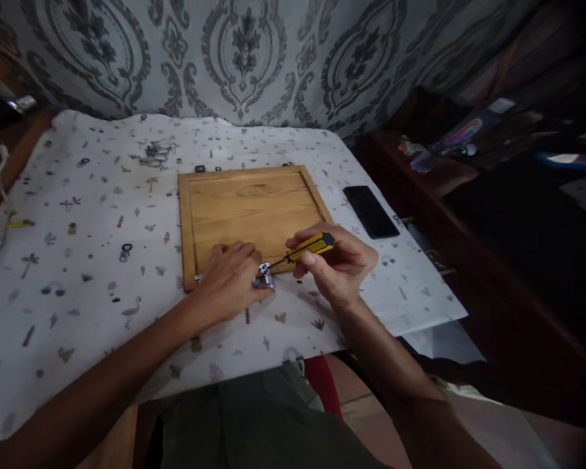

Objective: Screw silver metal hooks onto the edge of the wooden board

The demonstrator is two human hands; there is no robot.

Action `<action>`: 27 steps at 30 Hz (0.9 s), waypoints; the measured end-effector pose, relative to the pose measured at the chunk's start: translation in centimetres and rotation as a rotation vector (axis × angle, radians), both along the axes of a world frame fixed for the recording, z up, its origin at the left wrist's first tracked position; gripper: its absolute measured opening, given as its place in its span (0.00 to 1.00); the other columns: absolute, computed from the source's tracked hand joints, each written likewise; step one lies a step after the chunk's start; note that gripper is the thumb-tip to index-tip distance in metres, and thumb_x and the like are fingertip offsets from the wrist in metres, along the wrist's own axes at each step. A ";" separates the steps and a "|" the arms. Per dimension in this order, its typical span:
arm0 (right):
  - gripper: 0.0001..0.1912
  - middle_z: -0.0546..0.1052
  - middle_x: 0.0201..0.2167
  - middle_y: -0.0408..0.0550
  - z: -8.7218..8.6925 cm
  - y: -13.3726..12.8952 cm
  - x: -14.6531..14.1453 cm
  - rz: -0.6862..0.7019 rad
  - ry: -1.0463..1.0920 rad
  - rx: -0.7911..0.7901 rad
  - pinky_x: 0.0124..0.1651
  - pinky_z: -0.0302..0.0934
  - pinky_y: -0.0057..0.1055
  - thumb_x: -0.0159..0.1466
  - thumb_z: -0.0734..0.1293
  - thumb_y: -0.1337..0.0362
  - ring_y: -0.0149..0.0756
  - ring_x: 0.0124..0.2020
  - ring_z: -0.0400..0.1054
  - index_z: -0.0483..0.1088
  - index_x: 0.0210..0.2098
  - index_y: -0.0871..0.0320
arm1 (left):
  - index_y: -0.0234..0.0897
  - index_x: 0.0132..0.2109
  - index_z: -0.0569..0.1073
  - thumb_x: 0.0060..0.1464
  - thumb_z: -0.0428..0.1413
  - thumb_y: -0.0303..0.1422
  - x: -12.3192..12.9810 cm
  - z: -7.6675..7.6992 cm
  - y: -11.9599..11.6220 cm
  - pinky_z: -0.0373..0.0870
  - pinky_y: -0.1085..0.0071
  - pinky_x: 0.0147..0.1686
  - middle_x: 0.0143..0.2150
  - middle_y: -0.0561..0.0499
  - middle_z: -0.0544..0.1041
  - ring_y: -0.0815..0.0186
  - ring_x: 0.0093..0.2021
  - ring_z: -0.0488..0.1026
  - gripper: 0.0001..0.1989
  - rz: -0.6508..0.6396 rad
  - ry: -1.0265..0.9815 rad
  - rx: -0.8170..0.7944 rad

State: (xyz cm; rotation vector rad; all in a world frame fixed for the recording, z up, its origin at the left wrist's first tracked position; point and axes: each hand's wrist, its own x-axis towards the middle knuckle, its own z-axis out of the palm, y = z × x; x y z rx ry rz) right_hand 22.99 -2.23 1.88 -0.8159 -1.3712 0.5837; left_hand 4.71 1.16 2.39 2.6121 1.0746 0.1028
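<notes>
A framed wooden cabinet door (249,215) lies flat on the patterned tablecloth in front of me. At its near edge sits a shiny metal hinge (264,280). My left hand (229,277) rests over that edge with curled fingers, its thumb and fingers gripping the hinge, partly hiding it. In my right hand (346,260) is a yellow and black screwdriver (310,247), held near its handle by thumb and fingers. The screwdriver's shaft slants down to the left, and its tip meets the hinge.
A black phone (371,212) lies right of the door. Several small metal pieces (157,153) form a pile at the back left of the tablecloth (88,247). A clear plastic bottle (461,137) lies on the dark wooden furniture at right. A patterned curtain (244,58) hangs behind.
</notes>
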 end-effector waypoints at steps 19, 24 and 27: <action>0.10 0.84 0.33 0.43 -0.2 0.3 -0.1 -0.014 0.009 -0.097 0.16 0.68 0.19 0.61 0.77 0.58 0.23 0.17 0.71 0.81 0.40 0.54 | 0.35 0.42 0.75 0.59 0.64 0.42 0.1 0.0 0.0 0.68 0.54 0.51 0.44 0.44 0.78 0.50 0.51 0.75 0.14 0.005 0.002 0.020; 0.08 0.83 0.34 0.43 -0.2 0.3 -0.1 0.005 0.024 -0.083 0.18 0.70 0.19 0.61 0.78 0.60 0.24 0.19 0.72 0.81 0.40 0.54 | 0.37 0.40 0.74 0.59 0.63 0.41 0.0 -0.2 0.0 0.67 0.55 0.51 0.43 0.46 0.78 0.51 0.49 0.75 0.12 0.007 -0.017 0.025; 0.09 0.83 0.33 0.43 -0.2 0.4 -0.1 -0.004 0.015 -0.099 0.17 0.69 0.19 0.61 0.78 0.59 0.24 0.18 0.71 0.81 0.39 0.54 | 0.36 0.41 0.75 0.59 0.63 0.41 0.0 -0.1 0.0 0.67 0.54 0.51 0.44 0.46 0.78 0.50 0.50 0.74 0.12 0.009 -0.014 0.016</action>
